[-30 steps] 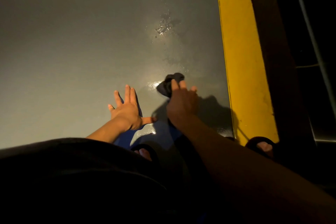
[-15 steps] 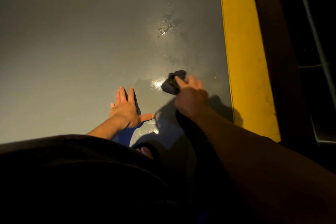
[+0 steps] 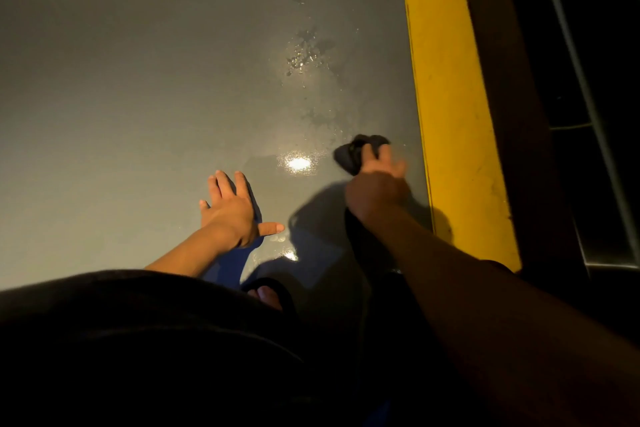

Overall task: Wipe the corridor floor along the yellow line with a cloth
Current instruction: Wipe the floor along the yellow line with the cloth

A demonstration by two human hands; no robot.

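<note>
My right hand (image 3: 377, 189) is clamped on the cloth (image 3: 356, 154), fingers curled over the dark wad and pressing it onto the floor (image 3: 138, 97). My left hand (image 3: 230, 210) lies flat on the floor, fingers straight and spread, thumb out toward three o'clock; it holds nothing and looks to be propping me up. The two hands are well apart, the left at about eight o'clock from the right.

The cloth pokes out past my right fingers toward eleven o'clock. It sits just beside the yellow line (image 3: 446, 114), which lies at three o'clock from it with a thin strip of grey floor between. The line's long axis runs from twelve to six o'clock, tilting slightly right toward me. I judge the coming stroke turns on that: the cloth must travel parallel to the line, and my right hand is the nearer one.

A wet patch (image 3: 304, 55) glistens at about eleven o'clock from the cloth, well ahead of it, so I reckon wiping remains in that direction. My foot (image 3: 266, 296) in a dark sandal shows at six o'clock.

No containers are in view.
</note>
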